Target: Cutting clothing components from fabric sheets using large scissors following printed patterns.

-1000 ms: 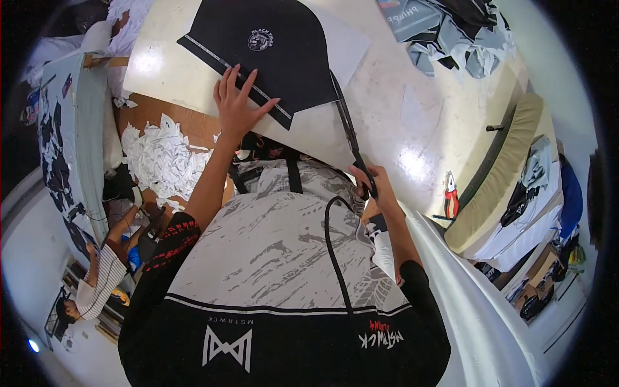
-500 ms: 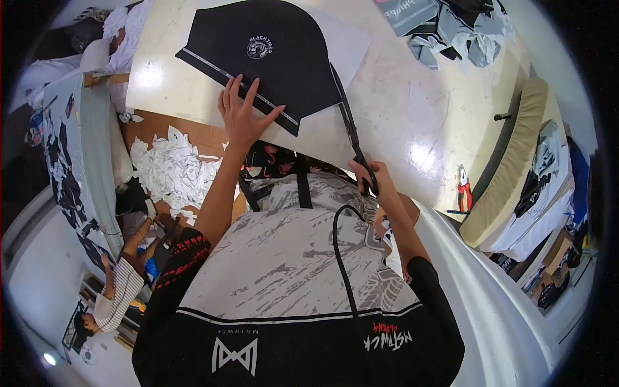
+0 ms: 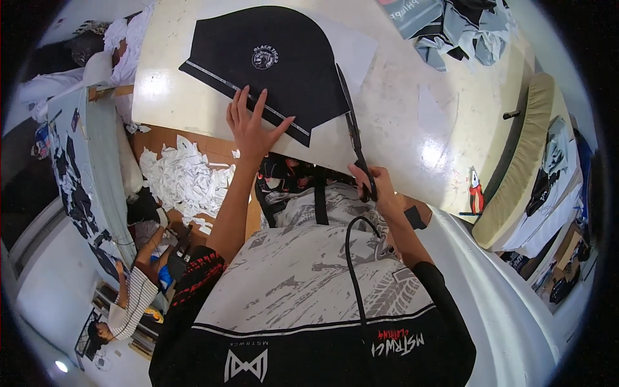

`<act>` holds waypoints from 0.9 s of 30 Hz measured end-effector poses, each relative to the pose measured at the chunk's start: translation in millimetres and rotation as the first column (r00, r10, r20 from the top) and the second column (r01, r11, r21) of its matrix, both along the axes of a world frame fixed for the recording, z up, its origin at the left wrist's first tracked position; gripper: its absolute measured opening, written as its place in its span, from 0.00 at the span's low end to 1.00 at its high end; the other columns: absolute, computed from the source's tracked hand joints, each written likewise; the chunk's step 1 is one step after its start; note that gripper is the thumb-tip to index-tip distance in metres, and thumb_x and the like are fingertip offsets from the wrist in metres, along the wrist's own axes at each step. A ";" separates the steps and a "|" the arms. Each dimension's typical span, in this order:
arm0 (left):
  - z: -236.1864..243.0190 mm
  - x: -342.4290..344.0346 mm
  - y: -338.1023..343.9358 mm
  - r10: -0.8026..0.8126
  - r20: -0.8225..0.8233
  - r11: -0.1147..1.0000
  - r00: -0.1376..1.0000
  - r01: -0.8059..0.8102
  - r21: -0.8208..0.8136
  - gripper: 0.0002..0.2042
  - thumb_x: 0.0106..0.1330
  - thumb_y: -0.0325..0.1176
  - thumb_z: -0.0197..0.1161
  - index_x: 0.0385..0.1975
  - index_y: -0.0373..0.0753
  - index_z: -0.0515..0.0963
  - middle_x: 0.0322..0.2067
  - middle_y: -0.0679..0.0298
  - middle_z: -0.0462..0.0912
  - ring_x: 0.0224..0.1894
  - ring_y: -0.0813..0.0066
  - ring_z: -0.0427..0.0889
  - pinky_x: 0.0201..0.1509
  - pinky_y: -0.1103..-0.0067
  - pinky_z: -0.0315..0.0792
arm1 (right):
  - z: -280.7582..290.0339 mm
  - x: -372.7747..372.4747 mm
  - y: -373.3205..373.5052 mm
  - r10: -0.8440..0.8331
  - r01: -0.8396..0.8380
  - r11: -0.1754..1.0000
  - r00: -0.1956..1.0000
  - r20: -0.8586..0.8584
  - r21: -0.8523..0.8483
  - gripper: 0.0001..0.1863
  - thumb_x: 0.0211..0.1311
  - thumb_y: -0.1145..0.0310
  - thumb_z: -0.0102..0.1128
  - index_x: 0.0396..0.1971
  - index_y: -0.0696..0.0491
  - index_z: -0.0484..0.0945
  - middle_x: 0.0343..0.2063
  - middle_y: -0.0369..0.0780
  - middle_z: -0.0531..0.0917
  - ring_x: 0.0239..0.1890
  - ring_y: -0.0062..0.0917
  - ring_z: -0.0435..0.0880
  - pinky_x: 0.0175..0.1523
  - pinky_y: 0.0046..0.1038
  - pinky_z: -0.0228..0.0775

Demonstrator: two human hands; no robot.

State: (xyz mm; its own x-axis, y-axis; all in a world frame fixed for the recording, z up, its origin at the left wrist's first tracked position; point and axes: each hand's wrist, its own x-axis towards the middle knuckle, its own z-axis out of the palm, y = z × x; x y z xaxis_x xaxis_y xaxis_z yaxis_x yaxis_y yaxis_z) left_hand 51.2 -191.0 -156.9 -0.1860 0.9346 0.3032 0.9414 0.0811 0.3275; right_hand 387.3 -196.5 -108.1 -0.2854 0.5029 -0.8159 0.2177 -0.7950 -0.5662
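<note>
— What is seen at the left?
— A heap of white scraps (image 3: pixel 184 180) is seen on the floor beside the bench (image 3: pixel 412 122).
— And the hands?
— The left hand (image 3: pixel 253 128) is spread flat, fingers open, pressed on the lower edge of the black fabric (image 3: pixel 274 61), which is laid on the bench. The scissors (image 3: pixel 353 138) are gripped by the right hand (image 3: pixel 380 190), blades set along the fabric's right edge.

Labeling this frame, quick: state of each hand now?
Left hand: open, fingers spread, pressed flat on the black fabric piece.
Right hand: closed on the handles of the long scissors, blades along the fabric's right edge.
</note>
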 end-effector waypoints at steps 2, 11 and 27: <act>-0.8 -1.8 -2.7 -0.004 0.003 1.000 1.000 0.004 0.006 0.39 0.54 0.58 0.82 0.65 0.47 0.81 0.71 0.52 0.69 0.75 0.49 0.64 0.77 0.51 0.56 | 0.3 0.1 -3.5 0.040 -0.040 0.999 0.999 0.038 -0.002 0.28 0.62 0.41 0.77 0.19 0.49 0.76 0.15 0.31 0.75 0.16 0.17 0.75 0.25 0.23 0.64; 0.3 -1.0 -0.9 0.008 -0.005 1.000 1.000 -0.008 0.004 0.39 0.54 0.60 0.81 0.65 0.48 0.81 0.70 0.51 0.70 0.75 0.48 0.65 0.77 0.51 0.56 | -7.7 -29.8 17.3 -0.063 0.063 0.998 0.995 -0.079 -0.012 0.29 0.60 0.39 0.76 0.20 0.50 0.76 0.15 0.33 0.77 0.20 0.18 0.78 0.28 0.21 0.64; 5.4 1.6 -0.6 0.017 -0.023 1.000 1.000 -0.017 0.021 0.40 0.54 0.60 0.80 0.66 0.46 0.80 0.71 0.49 0.71 0.74 0.48 0.68 0.75 0.53 0.58 | -0.8 -42.9 44.3 -0.068 0.058 0.995 0.991 -0.117 -0.084 0.24 0.70 0.47 0.70 0.23 0.49 0.76 0.21 0.30 0.75 0.23 0.18 0.77 0.31 0.24 0.65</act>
